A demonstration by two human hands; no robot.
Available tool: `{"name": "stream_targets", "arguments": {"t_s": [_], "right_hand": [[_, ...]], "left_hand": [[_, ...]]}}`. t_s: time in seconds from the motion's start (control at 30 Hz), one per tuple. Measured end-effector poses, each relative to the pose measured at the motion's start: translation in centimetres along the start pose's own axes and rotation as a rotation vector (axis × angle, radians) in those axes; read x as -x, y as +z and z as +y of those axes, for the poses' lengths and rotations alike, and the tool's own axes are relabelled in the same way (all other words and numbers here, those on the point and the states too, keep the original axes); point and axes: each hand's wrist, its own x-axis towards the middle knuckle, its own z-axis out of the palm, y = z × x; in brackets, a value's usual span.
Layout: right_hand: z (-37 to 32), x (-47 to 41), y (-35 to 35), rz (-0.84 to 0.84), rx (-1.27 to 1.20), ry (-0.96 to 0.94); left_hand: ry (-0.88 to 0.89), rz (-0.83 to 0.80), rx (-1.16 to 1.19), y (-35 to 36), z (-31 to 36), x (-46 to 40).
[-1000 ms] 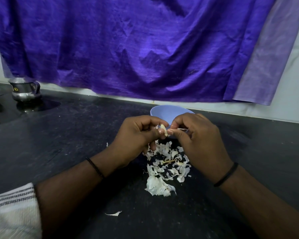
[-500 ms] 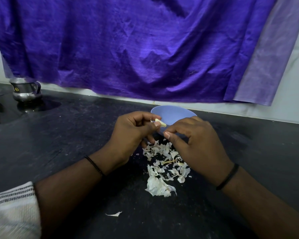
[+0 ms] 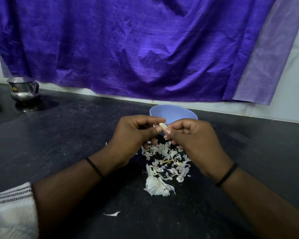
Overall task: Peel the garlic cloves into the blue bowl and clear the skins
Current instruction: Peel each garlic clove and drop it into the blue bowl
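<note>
Head view: both hands, left hand and right hand, pinch a pale garlic clove before the round blue plastic bowl; papery white skins lie uncleared.

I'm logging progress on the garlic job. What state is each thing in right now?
garlic clove: pinched between both hands
left hand: pinching clove
right hand: pinching clove
blue bowl: upright, contents hidden
skins: piled loose on counter
steel jug: upright
</note>
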Motion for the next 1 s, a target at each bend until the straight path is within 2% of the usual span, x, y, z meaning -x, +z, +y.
{"name": "stream_targets", "arguments": {"t_s": [0.33, 0.67, 1.0], "right_hand": [[-0.17, 0.16, -0.05, 0.145, 0.058, -0.037], [-0.25, 0.04, 0.00, 0.100, -0.019, 0.030], [-0.38, 0.01, -0.09, 0.083, -0.129, 0.073]], "left_hand": [[0.036, 0.027, -0.110, -0.09, 0.11, 0.08], [0.048, -0.026, -0.198, -0.03, 0.15, 0.15], [0.084, 0.013, -0.270, 0.15, 0.15, 0.22]]}}
